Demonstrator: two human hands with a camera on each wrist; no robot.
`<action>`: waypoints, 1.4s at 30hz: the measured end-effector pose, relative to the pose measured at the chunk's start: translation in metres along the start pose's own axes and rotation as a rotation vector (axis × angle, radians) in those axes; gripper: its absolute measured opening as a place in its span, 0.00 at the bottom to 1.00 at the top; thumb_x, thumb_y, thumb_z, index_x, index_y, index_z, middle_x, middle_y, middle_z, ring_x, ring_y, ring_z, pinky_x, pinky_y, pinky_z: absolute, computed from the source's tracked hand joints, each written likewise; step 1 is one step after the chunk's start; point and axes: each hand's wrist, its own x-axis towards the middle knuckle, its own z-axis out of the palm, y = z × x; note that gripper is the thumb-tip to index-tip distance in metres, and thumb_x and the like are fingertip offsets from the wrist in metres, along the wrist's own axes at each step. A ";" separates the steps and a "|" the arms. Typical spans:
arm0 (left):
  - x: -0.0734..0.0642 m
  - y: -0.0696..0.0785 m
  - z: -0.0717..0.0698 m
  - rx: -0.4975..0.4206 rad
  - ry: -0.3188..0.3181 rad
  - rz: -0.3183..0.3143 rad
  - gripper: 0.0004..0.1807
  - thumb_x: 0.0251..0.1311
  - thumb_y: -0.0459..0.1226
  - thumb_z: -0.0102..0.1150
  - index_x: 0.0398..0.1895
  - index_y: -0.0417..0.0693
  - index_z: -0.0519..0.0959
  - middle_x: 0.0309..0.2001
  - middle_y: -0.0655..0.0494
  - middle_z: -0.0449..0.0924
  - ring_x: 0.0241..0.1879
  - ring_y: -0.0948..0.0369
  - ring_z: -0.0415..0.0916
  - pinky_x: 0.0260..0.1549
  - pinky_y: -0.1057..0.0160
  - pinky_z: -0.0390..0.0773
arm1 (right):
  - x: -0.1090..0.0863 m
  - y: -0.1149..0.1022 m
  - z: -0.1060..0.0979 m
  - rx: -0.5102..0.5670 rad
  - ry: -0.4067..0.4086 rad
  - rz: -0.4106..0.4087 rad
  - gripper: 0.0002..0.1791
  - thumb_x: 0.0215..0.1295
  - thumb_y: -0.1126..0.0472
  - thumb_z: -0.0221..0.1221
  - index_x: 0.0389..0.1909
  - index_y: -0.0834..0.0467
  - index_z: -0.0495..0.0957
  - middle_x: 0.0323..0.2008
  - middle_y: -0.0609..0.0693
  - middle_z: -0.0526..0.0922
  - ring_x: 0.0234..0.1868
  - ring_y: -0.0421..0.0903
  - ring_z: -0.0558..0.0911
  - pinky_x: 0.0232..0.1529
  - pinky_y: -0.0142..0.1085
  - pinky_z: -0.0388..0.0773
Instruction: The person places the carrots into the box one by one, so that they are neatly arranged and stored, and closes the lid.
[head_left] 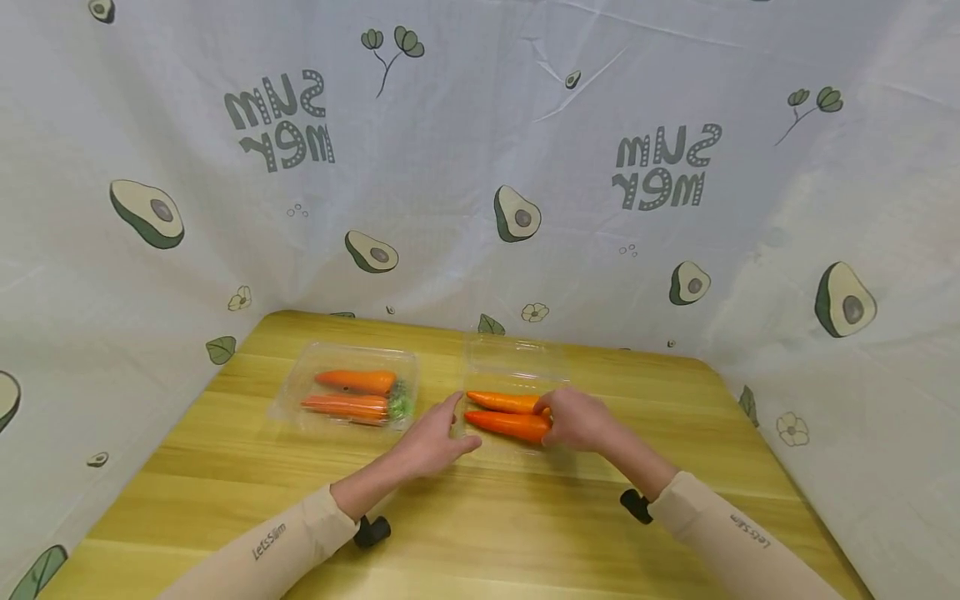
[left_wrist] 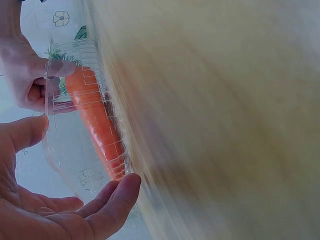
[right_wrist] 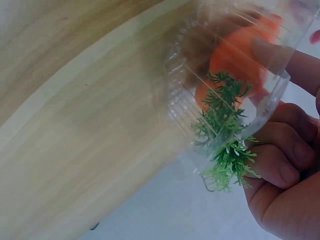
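Note:
Two orange carrots [head_left: 510,427] lie side by side in a clear plastic clamshell box [head_left: 480,367], its lid swung back toward the wall. My right hand [head_left: 579,419] reaches over the box's right end and pinches the thick end of a carrot [right_wrist: 240,60] between thumb and forefinger. Green leafy tops [right_wrist: 227,155] hang beside its curled other fingers. At the box's left end, my left hand [head_left: 435,437] has thumb and forefinger spread apart, the fingertips [left_wrist: 37,131] right at the clear rim. The carrot [left_wrist: 95,112] shows through the ribbed wall in the left wrist view.
To the left on the wooden table [head_left: 247,467] sits another clear box [head_left: 300,367], holding several carrots [head_left: 356,382] with green tops. A white curtain [head_left: 450,167] printed with avocados surrounds the table's back and sides.

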 end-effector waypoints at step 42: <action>0.097 0.050 -0.035 0.234 0.003 -0.154 0.28 0.68 0.45 0.60 0.62 0.32 0.72 0.56 0.40 0.77 0.45 0.52 0.76 0.44 0.57 0.77 | 0.015 0.071 -0.020 0.415 0.197 0.173 0.23 0.71 0.52 0.60 0.55 0.66 0.82 0.53 0.66 0.81 0.41 0.54 0.77 0.38 0.42 0.75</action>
